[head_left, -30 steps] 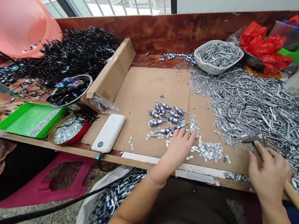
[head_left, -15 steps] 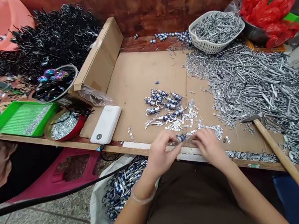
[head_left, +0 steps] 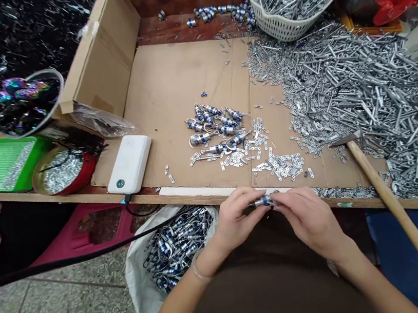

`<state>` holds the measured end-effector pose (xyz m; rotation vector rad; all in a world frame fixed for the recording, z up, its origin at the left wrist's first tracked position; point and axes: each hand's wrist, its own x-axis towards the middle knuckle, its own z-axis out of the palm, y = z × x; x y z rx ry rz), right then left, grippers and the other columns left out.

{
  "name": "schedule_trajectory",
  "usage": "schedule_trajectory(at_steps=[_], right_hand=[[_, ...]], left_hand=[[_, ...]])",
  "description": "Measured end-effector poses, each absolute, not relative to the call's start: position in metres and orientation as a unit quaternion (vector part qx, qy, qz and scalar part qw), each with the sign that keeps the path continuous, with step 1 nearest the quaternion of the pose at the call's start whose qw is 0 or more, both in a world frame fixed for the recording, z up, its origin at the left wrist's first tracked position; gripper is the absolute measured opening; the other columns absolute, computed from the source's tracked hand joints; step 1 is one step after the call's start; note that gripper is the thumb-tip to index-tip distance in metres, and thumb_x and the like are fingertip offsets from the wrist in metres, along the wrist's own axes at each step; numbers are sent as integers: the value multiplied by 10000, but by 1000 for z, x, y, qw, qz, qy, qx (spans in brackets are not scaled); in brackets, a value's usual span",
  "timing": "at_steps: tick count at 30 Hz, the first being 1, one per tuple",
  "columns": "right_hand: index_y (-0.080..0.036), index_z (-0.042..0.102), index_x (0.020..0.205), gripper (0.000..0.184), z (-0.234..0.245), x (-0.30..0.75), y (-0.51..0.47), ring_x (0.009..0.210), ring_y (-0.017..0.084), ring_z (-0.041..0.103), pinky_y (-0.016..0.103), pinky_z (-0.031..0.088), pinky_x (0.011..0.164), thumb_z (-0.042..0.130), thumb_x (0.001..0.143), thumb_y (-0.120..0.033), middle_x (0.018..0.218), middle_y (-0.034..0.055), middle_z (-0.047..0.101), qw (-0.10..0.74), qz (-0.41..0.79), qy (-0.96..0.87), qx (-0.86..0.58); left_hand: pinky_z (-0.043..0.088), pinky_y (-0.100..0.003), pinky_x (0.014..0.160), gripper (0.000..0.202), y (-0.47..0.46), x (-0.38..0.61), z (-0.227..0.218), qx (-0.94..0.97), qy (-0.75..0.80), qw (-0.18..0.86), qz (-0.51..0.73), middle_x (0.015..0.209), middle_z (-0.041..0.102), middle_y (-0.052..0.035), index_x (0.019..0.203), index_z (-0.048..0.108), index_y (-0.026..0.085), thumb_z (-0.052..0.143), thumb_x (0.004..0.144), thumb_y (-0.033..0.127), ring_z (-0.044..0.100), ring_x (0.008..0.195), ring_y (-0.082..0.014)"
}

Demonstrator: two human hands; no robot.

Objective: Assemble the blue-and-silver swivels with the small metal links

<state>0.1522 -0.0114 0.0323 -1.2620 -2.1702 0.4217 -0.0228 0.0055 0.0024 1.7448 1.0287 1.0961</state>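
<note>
Both hands meet just over the table's front edge. My left hand (head_left: pixel 237 217) is closed round a small blue-and-silver metal fitting (head_left: pixel 264 200), which lies sideways between finger and thumb. My right hand (head_left: pixel 308 215) pinches at the fitting's right end; its fingertips cover that end, and any smaller piece between them is hidden. Beyond the hands, a cluster of similar blue-and-silver fittings (head_left: pixel 223 123) with curved metal ends lies on the cardboard (head_left: pixel 168 89). Small flat metal links with holes (head_left: pixel 286 165) are scattered between that cluster and my right hand.
A hammer (head_left: pixel 389 193) overhangs the front edge, beside a heap of metal pins (head_left: pixel 343 86). A white basket (head_left: pixel 280 27) stands behind. Left are a power bank (head_left: pixel 129 162), a red bowl (head_left: pixel 61 169) and a green tray (head_left: pixel 0 165). Below, a sack (head_left: pixel 139 280) holds finished-looking fittings.
My right hand has moved in to the left and now touches the fitting my left hand holds. Both hands sit closer together. The camera view has tilted down and shifted.
</note>
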Motion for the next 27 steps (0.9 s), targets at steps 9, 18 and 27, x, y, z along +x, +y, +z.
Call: schedule_trajectory(at_steps=[9, 18, 27], right_hand=[[-238, 533, 1010, 266, 27, 176, -13, 887, 166, 517, 316, 441, 761, 623, 761, -202, 911, 36, 576, 323, 199, -783, -494], [-205, 548, 860, 95, 25, 161, -20, 777, 147, 512, 318, 376, 731, 563, 797, -135, 787, 15, 601, 316, 118, -772, -538], [-195, 492, 829, 99, 19, 157, -33, 775, 135, 470, 330, 267, 779, 416, 874, -150, 796, 0, 564, 215, 209, -752, -587]], left_hand=[[499, -221, 664, 42, 6, -18, 10, 638, 429, 474, 429, 761, 612, -26, 756, 673, 167, 688, 720, 184, 591, 721, -117], [475, -196, 559, 61, 2, -11, 14, 604, 455, 517, 400, 720, 599, -33, 735, 665, 156, 660, 736, 216, 575, 658, -114], [454, -226, 616, 54, -2, -11, 8, 645, 465, 499, 346, 695, 613, -27, 714, 655, 159, 656, 725, 212, 570, 659, -124]])
